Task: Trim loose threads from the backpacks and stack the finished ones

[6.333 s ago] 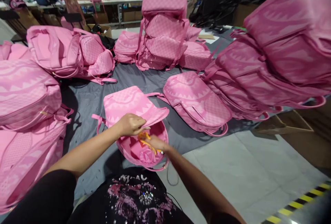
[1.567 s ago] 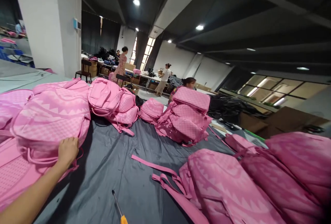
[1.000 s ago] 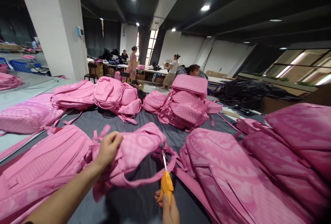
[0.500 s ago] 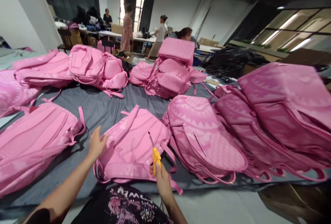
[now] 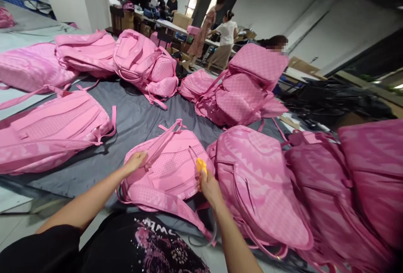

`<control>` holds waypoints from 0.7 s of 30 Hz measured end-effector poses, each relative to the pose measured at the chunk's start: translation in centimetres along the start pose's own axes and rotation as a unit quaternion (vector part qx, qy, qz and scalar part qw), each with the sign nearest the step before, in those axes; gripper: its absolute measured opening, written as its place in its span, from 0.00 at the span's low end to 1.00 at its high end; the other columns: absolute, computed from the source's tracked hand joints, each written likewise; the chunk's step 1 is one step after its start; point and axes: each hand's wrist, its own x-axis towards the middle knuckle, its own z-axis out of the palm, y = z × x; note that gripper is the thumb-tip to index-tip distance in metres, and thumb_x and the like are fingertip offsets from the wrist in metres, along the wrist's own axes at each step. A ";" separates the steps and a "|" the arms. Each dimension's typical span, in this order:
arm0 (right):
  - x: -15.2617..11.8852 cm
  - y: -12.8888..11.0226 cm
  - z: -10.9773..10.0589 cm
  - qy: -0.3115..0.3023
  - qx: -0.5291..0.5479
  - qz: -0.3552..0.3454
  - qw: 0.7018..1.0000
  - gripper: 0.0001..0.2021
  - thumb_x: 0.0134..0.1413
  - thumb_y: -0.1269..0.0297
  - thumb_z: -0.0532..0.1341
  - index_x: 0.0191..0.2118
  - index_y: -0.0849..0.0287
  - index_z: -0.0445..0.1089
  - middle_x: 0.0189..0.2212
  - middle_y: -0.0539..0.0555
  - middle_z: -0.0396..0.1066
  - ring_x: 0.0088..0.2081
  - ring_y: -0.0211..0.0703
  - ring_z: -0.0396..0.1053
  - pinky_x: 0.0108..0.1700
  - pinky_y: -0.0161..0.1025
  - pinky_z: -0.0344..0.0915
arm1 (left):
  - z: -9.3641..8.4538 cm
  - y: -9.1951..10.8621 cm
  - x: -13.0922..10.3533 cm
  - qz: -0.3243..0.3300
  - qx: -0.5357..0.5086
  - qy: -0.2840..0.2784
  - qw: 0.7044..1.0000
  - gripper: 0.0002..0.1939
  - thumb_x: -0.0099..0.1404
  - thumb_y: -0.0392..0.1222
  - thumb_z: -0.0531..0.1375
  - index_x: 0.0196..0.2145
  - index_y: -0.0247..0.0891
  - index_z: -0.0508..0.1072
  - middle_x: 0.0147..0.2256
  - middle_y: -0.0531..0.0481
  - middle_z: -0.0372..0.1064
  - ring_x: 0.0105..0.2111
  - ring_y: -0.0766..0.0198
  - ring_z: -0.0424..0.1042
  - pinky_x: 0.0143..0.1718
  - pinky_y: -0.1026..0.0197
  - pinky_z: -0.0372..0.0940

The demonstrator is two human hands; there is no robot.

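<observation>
Head view: the pink backpack lies back panel up on the cloth-covered worktop, directly before the person, presumably so that its strapped side is within easy reach. The left hand is at the far shoulder strap, seemingly to steady it; whether its grip pinches the strap or merely presses, I cannot tell. The grip of the right hand is closed round a yellow-handled tool, its thin shaft pointing away over the panel, a hold that would suit controlling the tip. A second backpack lies close on the right, front up; a third backpack lies apart on the left, perhaps leaving elbow room.
</observation>
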 end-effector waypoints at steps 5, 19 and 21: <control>-0.1 -2.8 1.8 -0.162 -0.123 -0.097 0.974 0.22 0.68 0.50 0.44 0.49 0.61 0.66 0.40 0.63 0.75 0.41 0.48 0.73 0.37 0.37 0.59 | -1.1 -0.8 -0.3 -0.198 -0.315 -0.059 0.926 0.31 0.72 0.59 0.40 0.43 0.30 0.70 0.30 0.38 0.75 0.27 0.59 0.75 0.34 0.57 0.72; 0.2 -5.3 1.0 -0.196 -0.214 -0.179 0.940 0.21 0.69 0.53 0.43 0.50 0.61 0.65 0.30 0.57 0.75 0.34 0.45 0.72 0.32 0.35 0.56 | 0.8 -2.5 2.4 -0.284 -0.293 -0.008 0.913 0.28 0.68 0.60 0.48 0.44 0.31 0.72 0.28 0.37 0.73 0.27 0.51 0.74 0.29 0.49 0.71; 0.7 -6.1 1.1 -0.167 -0.244 -0.176 0.939 0.21 0.70 0.54 0.43 0.52 0.62 0.64 0.31 0.58 0.75 0.34 0.45 0.72 0.32 0.35 0.56 | 1.0 -2.6 2.4 -0.273 -0.283 -0.002 0.919 0.27 0.67 0.59 0.49 0.44 0.31 0.72 0.28 0.37 0.73 0.28 0.51 0.74 0.30 0.48 0.70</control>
